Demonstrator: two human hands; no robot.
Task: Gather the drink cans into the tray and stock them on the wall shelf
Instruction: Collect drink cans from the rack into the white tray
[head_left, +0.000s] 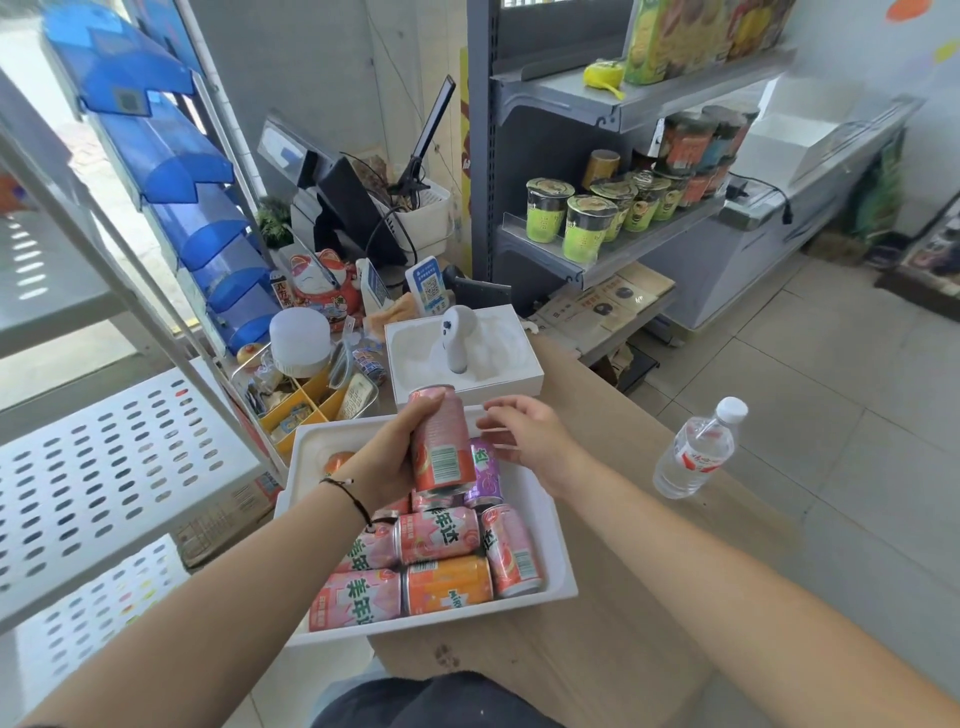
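Head view, left hand (397, 457): fingers wrapped round a pink can (441, 441), lifted above the tray (558, 545).
Right hand (524, 431): relaxed, spread, holding nothing, beside that can.
Gathered: other cans (441, 535) lie in the tray on the table (649, 597).
Left: white shelf (104, 452) bears no cans; stocking seems barely begun.

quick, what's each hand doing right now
Left hand: grip closed around a pink can, held above the tray.
Right hand: open, fingers relaxed, holding nothing.
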